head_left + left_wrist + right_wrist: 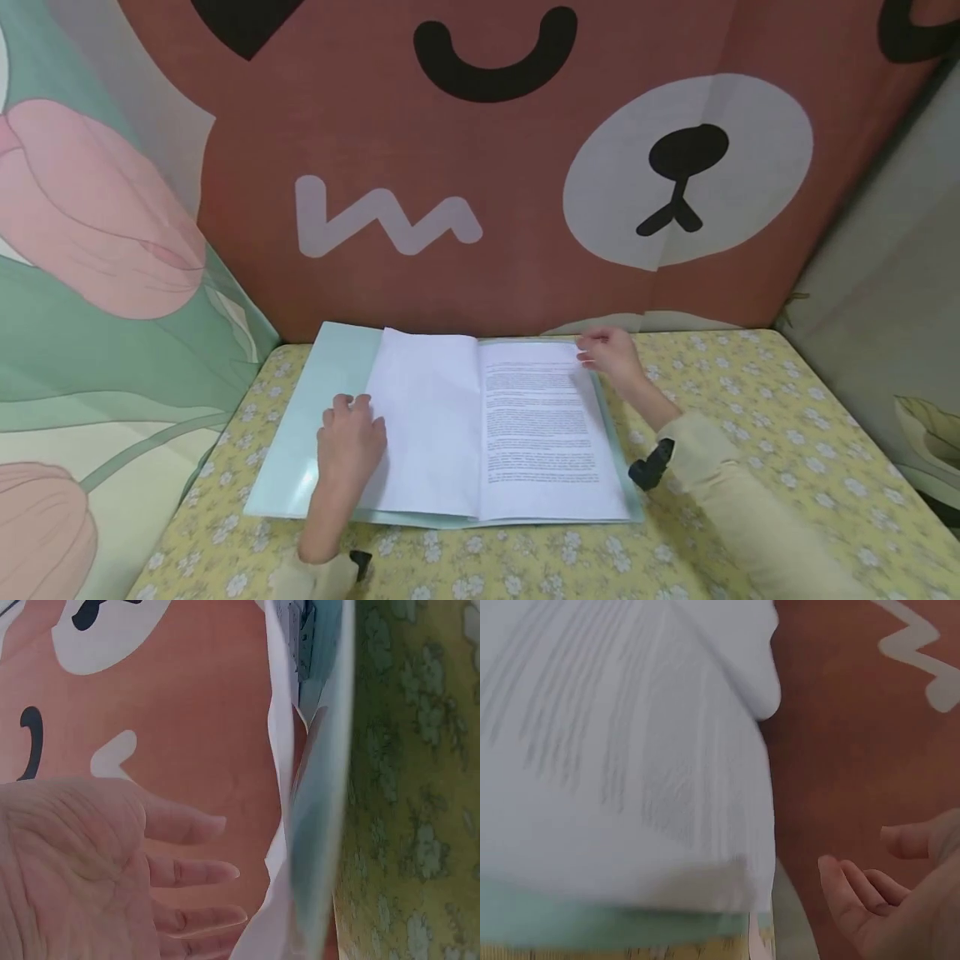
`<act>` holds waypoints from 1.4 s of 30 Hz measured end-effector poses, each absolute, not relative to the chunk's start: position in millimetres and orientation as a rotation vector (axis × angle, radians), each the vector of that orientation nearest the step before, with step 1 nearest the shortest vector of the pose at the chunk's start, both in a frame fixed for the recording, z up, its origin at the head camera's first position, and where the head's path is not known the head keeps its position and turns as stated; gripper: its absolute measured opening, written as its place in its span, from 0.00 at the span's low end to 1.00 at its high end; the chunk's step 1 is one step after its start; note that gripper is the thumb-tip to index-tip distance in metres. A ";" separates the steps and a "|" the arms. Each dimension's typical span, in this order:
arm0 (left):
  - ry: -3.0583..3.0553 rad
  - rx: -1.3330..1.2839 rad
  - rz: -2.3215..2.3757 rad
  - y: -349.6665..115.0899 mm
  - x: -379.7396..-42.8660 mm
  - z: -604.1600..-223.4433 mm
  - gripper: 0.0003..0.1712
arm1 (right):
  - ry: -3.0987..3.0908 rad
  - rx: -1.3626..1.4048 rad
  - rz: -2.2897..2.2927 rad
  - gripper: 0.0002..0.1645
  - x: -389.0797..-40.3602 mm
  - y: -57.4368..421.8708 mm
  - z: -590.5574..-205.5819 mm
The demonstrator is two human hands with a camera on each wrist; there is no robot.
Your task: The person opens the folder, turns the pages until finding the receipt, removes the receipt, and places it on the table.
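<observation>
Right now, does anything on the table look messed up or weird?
Just a bit: the blank left page isn't lying flat. In the left wrist view, its edge looks wavy and stands off the pale green folder. I see nothing spilled.

Left hand (351,446) and right hand (611,354) bare. Right sleeve (750,504) plain pale cream, long, loose, creased near cuff. Left sleeve (313,581) same cream, only cuff end visible, near edge. Chunky black piece (651,464) at right cuff; smaller black block (361,565) at left cuff, details unclear.
</observation>
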State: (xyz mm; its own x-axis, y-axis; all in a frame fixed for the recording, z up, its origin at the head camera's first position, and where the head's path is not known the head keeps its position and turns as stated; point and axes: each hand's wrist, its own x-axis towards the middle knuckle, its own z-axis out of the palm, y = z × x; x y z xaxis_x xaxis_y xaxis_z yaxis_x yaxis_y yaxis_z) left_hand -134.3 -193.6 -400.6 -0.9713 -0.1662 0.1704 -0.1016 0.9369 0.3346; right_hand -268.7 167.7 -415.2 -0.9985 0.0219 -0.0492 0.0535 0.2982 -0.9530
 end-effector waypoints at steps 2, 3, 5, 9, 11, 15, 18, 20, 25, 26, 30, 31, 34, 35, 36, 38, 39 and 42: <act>-2.917 0.182 -0.448 -190.6 -134.5 -403.0 0.22 | 2.718 -0.011 -1.632 0.26 -267.0 169.3 -420.6; -2.928 0.162 -0.430 -188.5 -134.7 -404.1 0.22 | 2.803 -0.060 -1.506 0.28 -266.2 170.6 -423.5; -2.950 0.114 -0.394 -182.4 -135.9 -406.3 0.22 | 2.927 -0.183 -1.268 0.32 -264.9 172.9 -428.7; -2.990 -0.009 -0.360 -163.8 -140.7 -411.6 0.23 | 2.973 -0.410 -1.032 0.38 -263.9 176.1 -438.3; -3.025 -0.071 -0.356 -152.2 -143.0 -414.5 0.24 | 2.975 -0.481 -0.960 0.40 -263.4 176.8 -442.1; -3.085 -0.214 -0.353 -125.8 -143.6 -418.4 0.27 | 2.990 -0.537 -0.833 0.40 -262.0 179.6 -448.2; -3.139 -0.347 -0.349 -106.8 -140.8 -421.7 0.29 | 2.984 -0.541 -0.784 0.41 -260.5 180.8 -451.4; -3.171 -0.449 -0.347 -95.0 -138.8 -425.0 0.31 | 2.975 -0.538 -0.773 0.41 -259.0 181.4 -453.4; -3.208 -0.669 -0.314 -67.6 -133.5 -432.1 0.34 | 2.964 -0.551 -0.790 0.40 -255.3 184.7 -457.9; -3.215 -0.693 -0.311 -62.4 -132.7 -433.2 0.35 | 2.966 -0.558 -0.799 0.39 -255.0 185.3 -458.6; -3.259 -0.735 -0.286 -46.0 -129.8 -436.8 0.38 | 2.969 -0.573 -0.805 0.37 -255.7 185.1 -460.5; -3.270 -0.737 -0.276 -42.7 -129.0 -437.1 0.39 | 2.968 -0.572 -0.802 0.37 -256.1 184.6 -460.9; -3.290 -0.737 -0.208 -35.4 -126.3 -437.7 0.41 | 2.954 -0.550 -0.795 0.38 -257.4 183.8 -461.5; -3.294 -0.737 -0.189 -33.7 -125.6 -437.2 0.42 | 2.945 -0.535 -0.799 0.38 -257.6 183.6 -461.7; -3.297 -0.735 -0.170 -32.4 -124.8 -437.0 0.42 | 2.939 -0.526 -0.801 0.39 -257.7 183.4 -461.8; -3.302 -0.739 -0.134 -30.7 -123.8 -436.7 0.44 | 2.926 -0.499 -0.812 0.40 -258.5 183.1 -462.2; -3.306 -0.739 -0.132 -30.0 -123.4 -436.2 0.44 | 2.929 -0.489 -0.812 0.40 -258.9 182.8 -462.7; -3.309 -0.755 -0.108 -29.4 -123.2 -436.5 0.45 | 2.943 -0.490 -0.786 0.40 -260.5 181.7 -463.5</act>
